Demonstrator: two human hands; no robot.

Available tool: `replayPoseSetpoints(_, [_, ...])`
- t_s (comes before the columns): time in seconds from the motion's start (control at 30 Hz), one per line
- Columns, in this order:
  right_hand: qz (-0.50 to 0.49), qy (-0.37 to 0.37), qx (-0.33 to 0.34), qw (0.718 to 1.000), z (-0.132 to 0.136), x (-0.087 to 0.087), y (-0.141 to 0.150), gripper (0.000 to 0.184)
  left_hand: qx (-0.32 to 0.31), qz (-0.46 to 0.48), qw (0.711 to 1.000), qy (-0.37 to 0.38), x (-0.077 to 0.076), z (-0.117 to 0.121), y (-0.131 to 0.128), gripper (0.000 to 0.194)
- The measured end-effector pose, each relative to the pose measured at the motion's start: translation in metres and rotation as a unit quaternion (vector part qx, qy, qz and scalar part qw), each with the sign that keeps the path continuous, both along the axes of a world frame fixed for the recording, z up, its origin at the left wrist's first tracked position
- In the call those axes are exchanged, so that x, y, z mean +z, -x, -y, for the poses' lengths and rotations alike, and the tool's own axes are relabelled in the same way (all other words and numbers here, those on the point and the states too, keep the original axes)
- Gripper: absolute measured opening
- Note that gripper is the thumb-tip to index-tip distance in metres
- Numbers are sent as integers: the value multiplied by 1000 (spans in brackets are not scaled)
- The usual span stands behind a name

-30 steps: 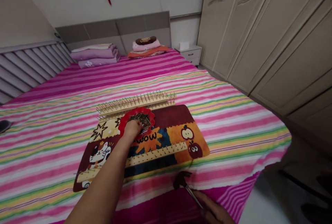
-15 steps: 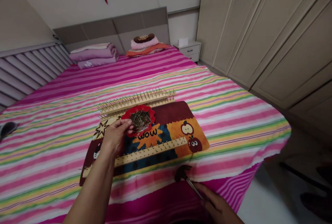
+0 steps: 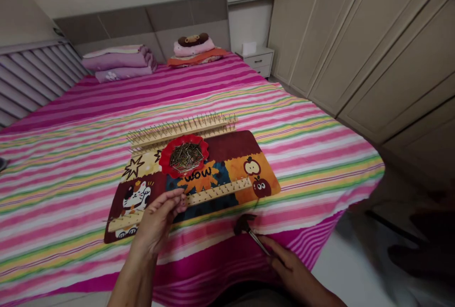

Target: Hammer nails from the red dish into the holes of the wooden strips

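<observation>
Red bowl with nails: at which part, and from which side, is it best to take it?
I would pinch the wavy rim of the red bowl on its right, coming from the right over the mat. The raised rim offers an edge there, while strips bristling with nails stand close behind. Better keep it level: loose nails lie heaped inside.

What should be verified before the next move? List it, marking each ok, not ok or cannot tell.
1. Hammer gripped in the right hand: ok.
2. Left hand away from the hammer's head: ok.
3. Nail pinched in the left fingertips: cannot tell, too small.
4. Nails available in the red dish: ok.
5. Near wooden strip fully in view: not ok, the left hand hides part.
</observation>
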State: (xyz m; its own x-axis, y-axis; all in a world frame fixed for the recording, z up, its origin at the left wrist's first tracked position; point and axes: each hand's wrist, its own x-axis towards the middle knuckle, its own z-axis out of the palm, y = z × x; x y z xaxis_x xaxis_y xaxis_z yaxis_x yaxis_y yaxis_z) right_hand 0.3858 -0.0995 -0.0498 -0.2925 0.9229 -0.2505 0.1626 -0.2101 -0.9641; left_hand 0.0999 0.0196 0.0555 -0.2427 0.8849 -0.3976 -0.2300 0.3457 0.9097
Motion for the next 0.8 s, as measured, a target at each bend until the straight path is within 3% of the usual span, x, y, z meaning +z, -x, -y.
replayPoseSetpoints(0.27, [4,1,-2,1000,2,-7,0,42,-21,-65,997,35,-25,22,-6,44])
replayPoseSetpoints(0.4, [0,4,-7,1000,3,-6,0,44,-15,-119,993,16,-29,20,-14,44])
replayPoseSetpoints(0.63, [-15,10,-8,1000,4,-13,-1,45,38,-63,997,-28,-39,13,-33,41])
replayPoseSetpoints(0.8, [-4,18,-12,1000,3,-12,-2,46,31,-161,986,-44,-52,11,-39,33])
